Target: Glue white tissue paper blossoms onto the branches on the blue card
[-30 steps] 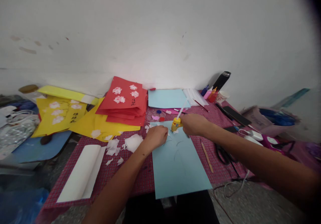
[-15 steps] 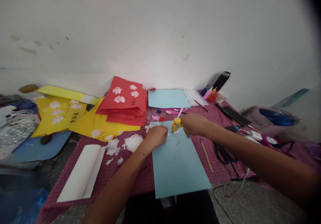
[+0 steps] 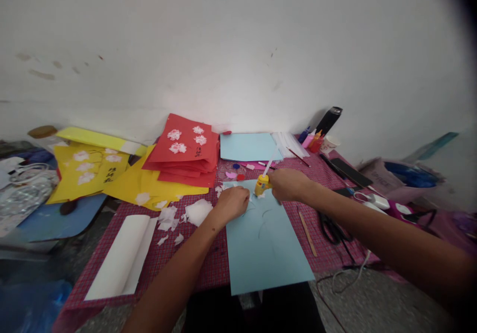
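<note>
A light blue sheet [image 3: 268,248] with thin dark curved lines lies at the table's front edge. My right hand [image 3: 288,185] grips a yellow glue gun [image 3: 262,186], a white glue stick rising from its back, its lower end over the sheet's upper part. Beside it on the left, my left hand [image 3: 234,203] rests on the sheet's upper left with fingers curled together; what they pinch, if anything, is hidden. Torn white paper pieces [image 3: 198,212] lie left of my left hand.
Red sheets [image 3: 182,149] with pink-white flowers are stacked at the back left, over yellow sheets [image 3: 160,191]. A folded white sheet [image 3: 121,258] lies front left. On the right are a wooden stick [image 3: 307,234], black scissors [image 3: 330,228], paint bottles [image 3: 316,141] and cables.
</note>
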The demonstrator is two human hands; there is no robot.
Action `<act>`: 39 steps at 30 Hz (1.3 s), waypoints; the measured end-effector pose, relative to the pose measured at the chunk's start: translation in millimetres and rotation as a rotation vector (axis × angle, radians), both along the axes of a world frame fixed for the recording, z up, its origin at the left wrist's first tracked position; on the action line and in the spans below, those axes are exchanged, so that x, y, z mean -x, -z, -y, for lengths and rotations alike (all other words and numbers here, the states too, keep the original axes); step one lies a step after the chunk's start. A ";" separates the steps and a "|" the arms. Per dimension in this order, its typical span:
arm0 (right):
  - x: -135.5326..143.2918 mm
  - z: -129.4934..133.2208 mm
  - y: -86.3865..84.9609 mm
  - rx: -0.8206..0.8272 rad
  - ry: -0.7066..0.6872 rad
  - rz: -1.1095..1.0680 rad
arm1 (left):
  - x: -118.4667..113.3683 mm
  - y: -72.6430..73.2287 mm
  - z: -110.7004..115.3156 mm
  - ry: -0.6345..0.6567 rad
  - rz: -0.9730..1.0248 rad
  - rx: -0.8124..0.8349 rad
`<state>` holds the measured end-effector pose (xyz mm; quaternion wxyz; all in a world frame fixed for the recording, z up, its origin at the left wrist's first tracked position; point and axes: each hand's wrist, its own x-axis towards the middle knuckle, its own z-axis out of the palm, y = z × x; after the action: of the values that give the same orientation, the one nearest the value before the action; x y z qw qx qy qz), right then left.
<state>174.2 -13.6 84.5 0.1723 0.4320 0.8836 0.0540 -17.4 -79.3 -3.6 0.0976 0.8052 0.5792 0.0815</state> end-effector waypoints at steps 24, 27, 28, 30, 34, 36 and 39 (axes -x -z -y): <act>1.0 -0.2 -1.5 0.023 -0.028 0.022 | -0.7 -3.0 1.7 -0.006 0.003 0.022; -0.2 -0.4 -1.2 0.026 -0.037 0.027 | -0.3 -1.7 1.5 -0.003 0.000 0.010; -0.5 -0.4 -1.3 0.025 -0.038 0.026 | -0.2 -1.4 1.4 -0.002 -0.002 0.010; -0.6 -0.1 -1.6 0.024 -0.039 0.022 | 0.0 -0.8 1.0 0.000 -0.004 0.007; -0.3 0.8 -2.4 0.026 -0.041 0.017 | -0.1 -1.0 0.6 0.001 -0.001 -0.006; -0.3 0.9 -2.2 0.020 -0.040 0.013 | -0.2 -1.7 0.8 0.001 -0.002 0.004; -0.8 0.2 -1.0 0.020 -0.037 0.009 | -0.4 -3.2 1.4 -0.004 -0.002 0.023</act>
<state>175.0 -13.8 85.5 0.1794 0.4134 0.8913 0.0504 -17.0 -80.7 -0.5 0.1062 0.8031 0.5816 0.0744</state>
